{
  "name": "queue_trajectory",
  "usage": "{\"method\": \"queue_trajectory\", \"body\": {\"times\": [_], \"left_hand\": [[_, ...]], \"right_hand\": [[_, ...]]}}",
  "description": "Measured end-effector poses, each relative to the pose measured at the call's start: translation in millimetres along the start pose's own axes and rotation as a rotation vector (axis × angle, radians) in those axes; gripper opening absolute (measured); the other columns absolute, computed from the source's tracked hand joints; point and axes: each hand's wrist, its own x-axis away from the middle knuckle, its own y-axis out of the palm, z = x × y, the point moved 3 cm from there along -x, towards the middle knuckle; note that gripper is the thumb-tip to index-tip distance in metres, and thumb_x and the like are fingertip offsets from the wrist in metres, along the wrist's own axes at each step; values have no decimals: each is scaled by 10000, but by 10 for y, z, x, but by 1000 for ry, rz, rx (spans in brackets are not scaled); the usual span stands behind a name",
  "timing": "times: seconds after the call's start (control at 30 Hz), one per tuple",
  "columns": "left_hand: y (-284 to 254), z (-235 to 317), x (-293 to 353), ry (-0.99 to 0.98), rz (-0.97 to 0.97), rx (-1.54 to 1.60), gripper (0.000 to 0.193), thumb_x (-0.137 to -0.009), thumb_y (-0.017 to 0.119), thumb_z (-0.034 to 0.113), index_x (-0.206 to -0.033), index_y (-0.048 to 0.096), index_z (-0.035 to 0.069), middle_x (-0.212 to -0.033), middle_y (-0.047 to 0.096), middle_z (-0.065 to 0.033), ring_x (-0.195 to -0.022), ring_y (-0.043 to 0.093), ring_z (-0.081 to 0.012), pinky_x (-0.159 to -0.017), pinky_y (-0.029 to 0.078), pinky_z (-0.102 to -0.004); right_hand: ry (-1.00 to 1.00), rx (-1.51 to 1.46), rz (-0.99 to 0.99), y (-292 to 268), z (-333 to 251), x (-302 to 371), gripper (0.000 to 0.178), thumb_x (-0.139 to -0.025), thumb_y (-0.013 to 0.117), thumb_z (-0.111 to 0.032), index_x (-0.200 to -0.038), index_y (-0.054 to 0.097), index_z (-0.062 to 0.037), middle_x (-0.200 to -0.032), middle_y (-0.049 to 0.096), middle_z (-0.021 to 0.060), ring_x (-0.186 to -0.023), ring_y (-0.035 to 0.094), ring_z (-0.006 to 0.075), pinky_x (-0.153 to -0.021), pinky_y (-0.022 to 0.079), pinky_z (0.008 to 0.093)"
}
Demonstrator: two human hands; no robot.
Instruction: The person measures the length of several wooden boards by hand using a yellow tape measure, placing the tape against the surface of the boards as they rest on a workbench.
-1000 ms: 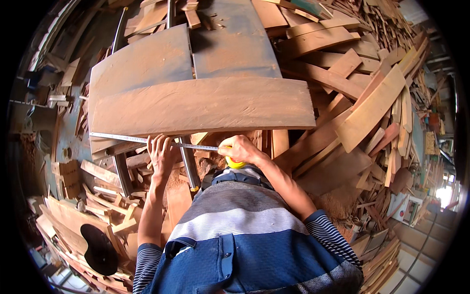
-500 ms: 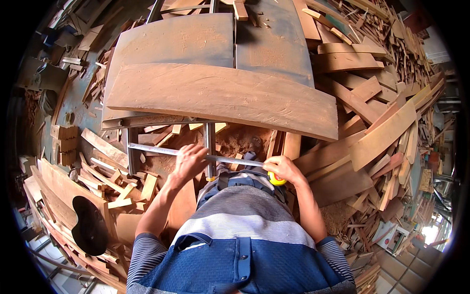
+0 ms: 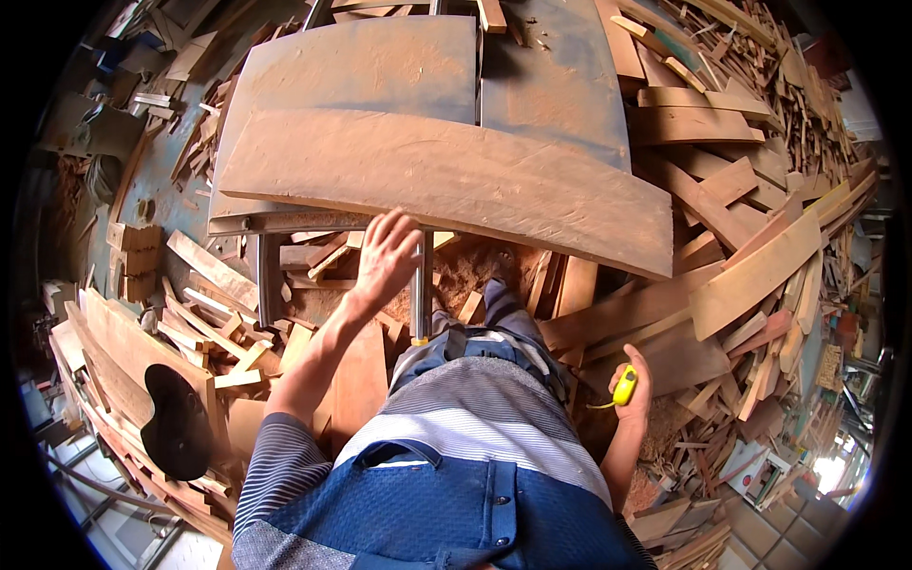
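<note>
Fingers of our right hand [image 3: 638, 378] grip the tape measure [image 3: 624, 386]; our left hand [image 3: 387, 255], loosely uncurled, seemingly adjusting the board [image 3: 446, 180], probably needs firm contact.

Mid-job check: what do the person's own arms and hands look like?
The left hand and right hand are bare, no gloves or watch showing. The left sleeve is short, dark with thin pale stripes, grey toward the shoulder. Only a dark bit of the right sleeve shows.

Tape measure [image 3: 624, 387]: yellow, sitting in right hand [image 3: 640, 382] | Board [image 3: 446, 180]: long, brown, lying aslant on table [image 3: 356, 71]
</note>
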Motion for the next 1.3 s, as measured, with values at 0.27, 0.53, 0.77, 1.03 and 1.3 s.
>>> {"method": "queue_trajectory", "body": {"times": [0.27,0.53,0.77,1.03,1.3], "left_hand": [[298,-273,-473,-28,-183,-200,641,-725,775,100,-1329,562,63,-1471,467,-179,-1470,339,-391,-1229,256,-538],[443,-343,-584,-25,-144,-228,632,-716,647,17,-1339,553,72,-1468,456,-179,-1457,361,-384,-1218,272,-522],[345,-216,-647,-21,-106,-161,460,-776,661,125,-1228,601,66,-1377,533,-170,-1388,443,-404,-1180,330,-532],[461,-296,-519,-21,37,-346,328,-822,663,100,-1145,617,66,-1366,580,-159,-1354,511,-373,-1158,398,-543],[491,-163,-250,-46,-38,-401,336,-882,626,174,-1211,666,121,-1408,581,-125,-1371,502,-351,-1172,370,-531]], "right_hand": [[201,-195,40,-431,-86,-1041,284,-958,646,-287,-1175,691,-109,-739,652,38,-627,633,178,-533,519,334],[152,-106,191,-433,-623,-1924,553,-902,722,-563,-1217,537,-148,-848,707,59,-570,592,147,-490,447,294],[174,27,62,-330,-787,-2292,439,-893,733,-547,-1115,621,-185,-915,705,72,-562,589,183,-488,467,312],[211,52,147,-315,-650,-2459,399,-841,782,-537,-938,591,-201,-678,585,-5,-506,563,154,-451,442,302],[201,92,195,-508,-594,-2327,405,-836,778,-539,-950,590,-199,-685,581,-7,-540,578,156,-468,435,309]]}}
